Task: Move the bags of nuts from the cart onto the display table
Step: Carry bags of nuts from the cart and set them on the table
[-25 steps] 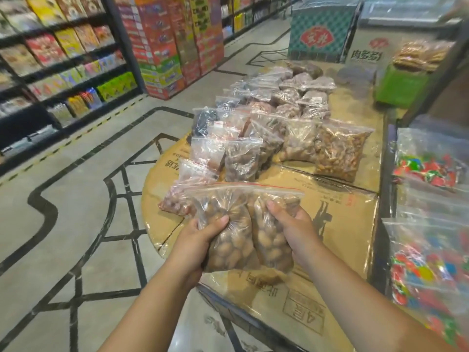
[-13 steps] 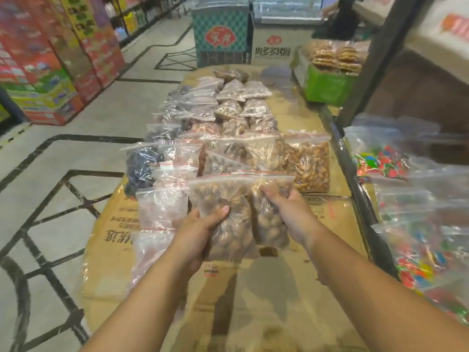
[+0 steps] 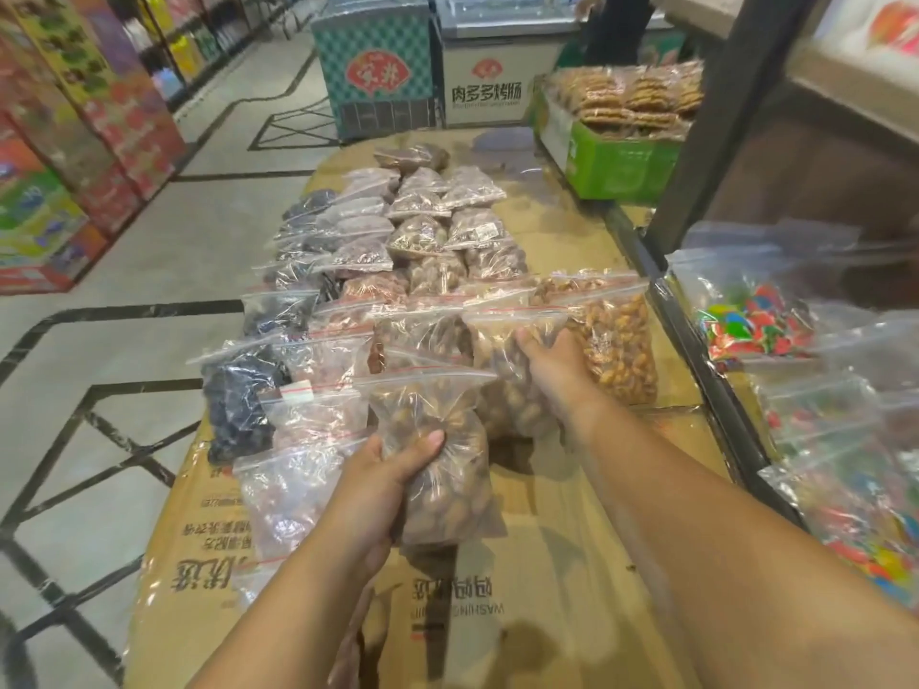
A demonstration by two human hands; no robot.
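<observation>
Nuts fill the clear zip bag [image 3: 442, 469] that the left hand [image 3: 378, 489] grasps, thumb across its front, over the cardboard-covered desk [image 3: 547, 564]. Ahead and to the right, the right hand [image 3: 552, 370] clutches a second bag of nuts [image 3: 502, 360], which appears to rest on the desk, touching a bag of golden nuts [image 3: 621, 350] just right of that hand. Rows of filled bags [image 3: 422, 231] lie beyond both hands.
</observation>
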